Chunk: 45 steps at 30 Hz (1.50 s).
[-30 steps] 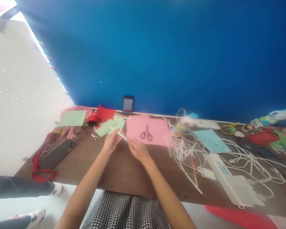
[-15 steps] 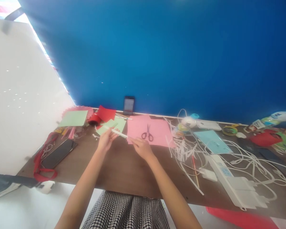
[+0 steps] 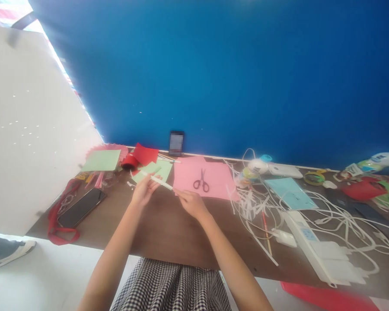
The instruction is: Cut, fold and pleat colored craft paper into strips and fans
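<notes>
My left hand (image 3: 143, 191) and right hand (image 3: 192, 203) were both clamped on the white strip (image 3: 162, 183), left of the scissors (image 3: 201, 179). Light, even tension seemed best for keeping it straight.

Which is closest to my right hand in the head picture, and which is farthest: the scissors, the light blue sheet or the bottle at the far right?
From your right hand:
1. Scissors: just beyond it, on the pink paper.
2. Light blue sheet: off to the right.
3. Bottle: way over at the far right.
</notes>
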Available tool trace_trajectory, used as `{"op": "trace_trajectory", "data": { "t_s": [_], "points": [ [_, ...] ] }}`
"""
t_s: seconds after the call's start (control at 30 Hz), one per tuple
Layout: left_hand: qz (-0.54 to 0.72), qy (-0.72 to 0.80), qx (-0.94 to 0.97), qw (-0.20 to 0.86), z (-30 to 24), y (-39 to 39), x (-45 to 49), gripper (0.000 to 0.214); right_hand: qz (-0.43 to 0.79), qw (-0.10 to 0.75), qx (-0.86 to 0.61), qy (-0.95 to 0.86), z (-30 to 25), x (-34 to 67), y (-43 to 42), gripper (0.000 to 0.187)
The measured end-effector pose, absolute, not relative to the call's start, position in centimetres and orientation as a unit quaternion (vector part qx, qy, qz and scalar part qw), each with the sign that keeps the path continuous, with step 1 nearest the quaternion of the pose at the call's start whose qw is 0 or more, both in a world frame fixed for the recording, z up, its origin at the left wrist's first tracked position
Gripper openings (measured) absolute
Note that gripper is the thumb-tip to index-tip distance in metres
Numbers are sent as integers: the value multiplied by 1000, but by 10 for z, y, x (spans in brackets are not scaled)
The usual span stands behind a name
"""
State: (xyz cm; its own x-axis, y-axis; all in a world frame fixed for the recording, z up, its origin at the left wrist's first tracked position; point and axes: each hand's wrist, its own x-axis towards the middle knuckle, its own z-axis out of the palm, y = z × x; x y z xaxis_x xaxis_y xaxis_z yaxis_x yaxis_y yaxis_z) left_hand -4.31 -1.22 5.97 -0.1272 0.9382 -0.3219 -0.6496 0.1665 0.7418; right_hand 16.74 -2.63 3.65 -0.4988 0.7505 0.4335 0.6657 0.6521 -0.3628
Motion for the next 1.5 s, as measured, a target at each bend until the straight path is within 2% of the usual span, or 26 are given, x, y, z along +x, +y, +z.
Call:
{"op": "trace_trajectory", "data": {
  "t_s": [0.27, 0.47, 0.67, 0.83, 1.0, 1.07, 1.13, 1.17, 1.23, 1.3, 1.4, 1.5],
  "points": [
    [613, 318, 94, 717, 45, -24, -20, 38, 78, 311, -424, -847, 31, 166, -32, 37],
    [586, 352, 134, 717, 34, -30, 6, 16, 71, 298, -428, -850, 33, 176, -37, 39],
    [589, 370, 143, 704, 40, -28, 13, 14, 68, 303, -433, -847, 37, 180, -45, 36],
    [597, 374, 175, 688, 51, -31, 13, 19, 99, 372, -476, -791, 42, 173, -52, 36],
    [563, 387, 223, 696, 57, -40, 8, 28, 86, 442, -502, -738, 44, 166, -51, 23],
    [568, 462, 263, 629, 58, -48, 6, 37, 83, 448, -500, -737, 45, 165, -51, 22],
    [613, 561, 321, 454, 60, -57, 5, 53, 88, 449, -493, -740, 46, 166, -51, 22],
    [629, 579, 367, 367, 61, -61, 5, 59, 91, 449, -489, -742, 47, 166, -52, 21],
    [606, 552, 501, 280, 65, -65, 7, 58, 93, 448, -481, -748, 49, 167, -52, 20],
    [537, 496, 626, 272, 69, -64, 9, 42, 90, 447, -473, -754, 51, 169, -53, 19],
    [463, 452, 706, 288, 73, -57, 10, 16, 78, 444, -467, -761, 53, 171, -53, 19],
    [453, 444, 705, 318, 72, -52, 9, 9, 62, 438, -475, -761, 54, 173, -54, 19]
  ]
}}
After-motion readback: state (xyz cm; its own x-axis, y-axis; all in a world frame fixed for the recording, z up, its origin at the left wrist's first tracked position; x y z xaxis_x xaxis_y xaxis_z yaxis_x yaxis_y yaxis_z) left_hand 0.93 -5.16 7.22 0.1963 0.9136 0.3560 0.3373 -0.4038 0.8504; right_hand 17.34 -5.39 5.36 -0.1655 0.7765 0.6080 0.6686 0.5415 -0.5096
